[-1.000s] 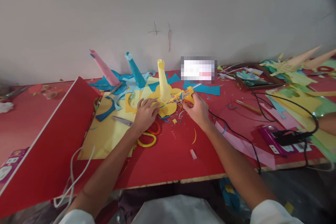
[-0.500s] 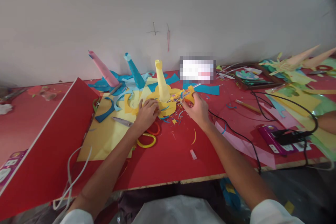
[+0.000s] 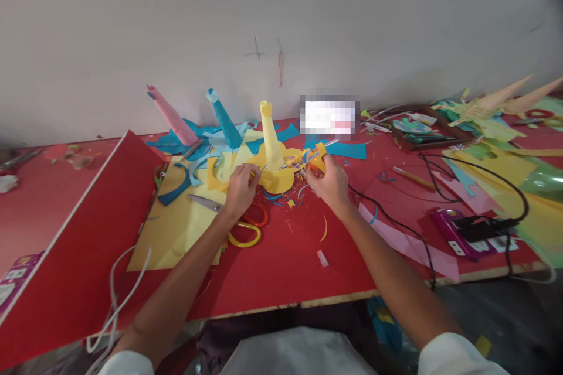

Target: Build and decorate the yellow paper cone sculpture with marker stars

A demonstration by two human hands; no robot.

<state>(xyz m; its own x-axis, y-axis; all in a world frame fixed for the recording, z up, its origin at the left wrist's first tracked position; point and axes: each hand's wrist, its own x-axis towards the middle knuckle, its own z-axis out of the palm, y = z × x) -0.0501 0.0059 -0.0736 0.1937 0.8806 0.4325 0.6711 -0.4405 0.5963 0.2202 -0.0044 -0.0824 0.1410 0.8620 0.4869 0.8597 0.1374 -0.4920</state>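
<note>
My right hand (image 3: 329, 179) is wrapped round a yellow hot glue gun (image 3: 315, 158), its nozzle pointing left toward a yellow paper cone (image 3: 272, 143). The cone stands upright on a flower-shaped yellow paper base (image 3: 279, 181). At the left edge of that base, my left hand (image 3: 243, 186) has its fingertips pinched on a thin, dark strip too small to make out clearly. Below my left hand lie scissors with yellow and red handles (image 3: 245, 234). Small blue and yellow paper scraps lie between my hands.
Blue (image 3: 225, 123) and pink (image 3: 173, 117) cones stand at the back left. A red panel (image 3: 88, 234) rises at left. At right are a tray (image 3: 440, 143), a black cable (image 3: 396, 208) and a purple box (image 3: 461, 234). A pale wall (image 3: 185, 29) stands behind.
My left hand has shifted slightly left and lifted off the yellow base, its fingertips now pinched together. The other person's hand at the far right has left the view. My right hand is nearly still.
</note>
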